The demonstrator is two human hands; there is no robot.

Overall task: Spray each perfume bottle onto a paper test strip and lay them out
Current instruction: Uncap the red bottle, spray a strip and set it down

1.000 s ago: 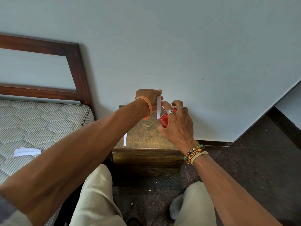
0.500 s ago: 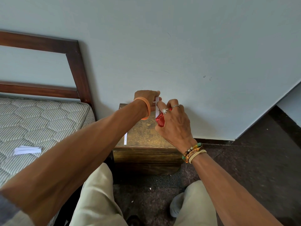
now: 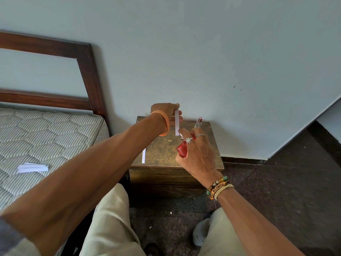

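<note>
Red perfume bottle (image 3: 182,149) sits gripped in the right hand (image 3: 196,154) above the tabletop (image 3: 162,150), nozzle just beside the paper strip (image 3: 177,122) pinched upright by the left hand (image 3: 166,115). Best aim at the strip's lower end, away from the pinching fingers.

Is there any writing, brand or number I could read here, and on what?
Unreadable: dark lettering on the orange wristband at the right wrist, too small and blurred.
No label or writing shows on the red perfume bottle, the clear bottle or the held test strip.
</note>
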